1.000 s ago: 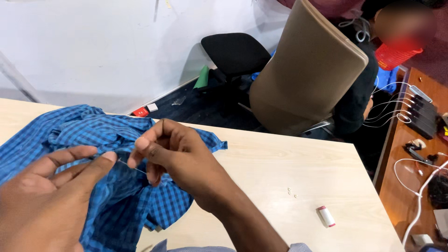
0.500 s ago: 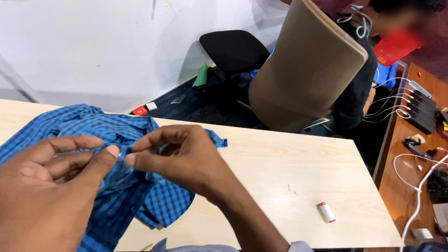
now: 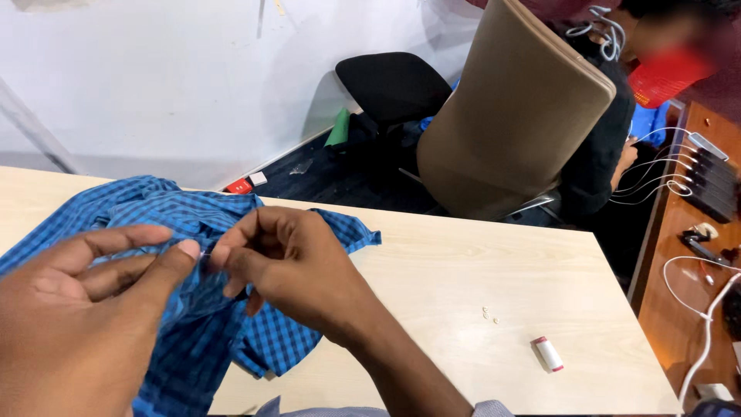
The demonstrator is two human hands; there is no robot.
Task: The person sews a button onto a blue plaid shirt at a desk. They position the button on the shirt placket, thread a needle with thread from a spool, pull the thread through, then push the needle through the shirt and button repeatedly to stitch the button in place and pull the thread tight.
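Note:
A blue checked shirt (image 3: 197,212) lies crumpled on the pale wooden table (image 3: 463,262), under both of my hands. My left hand (image 3: 85,309) is raised at the lower left, its thumb and forefinger pinched together. My right hand (image 3: 293,266) faces it, also pinched, and the fingertips of the two hands almost touch. A tiny pale glint of thin thread (image 3: 204,255) shows between the fingertips. I cannot tell whether a needle is there too. Both hands hover just above the shirt's middle.
A small white spool of thread (image 3: 546,353) with a red end lies on the table's right side, with tiny buttons (image 3: 488,313) near it. Behind the table stand a tan chair (image 3: 509,116) and a black chair (image 3: 390,81). A seated person (image 3: 606,147) works at a cabled desk (image 3: 695,255).
My hands have drawn together. A second ago a short stretch of thread ran between them; now the fingertips nearly meet. The view has shifted slightly.

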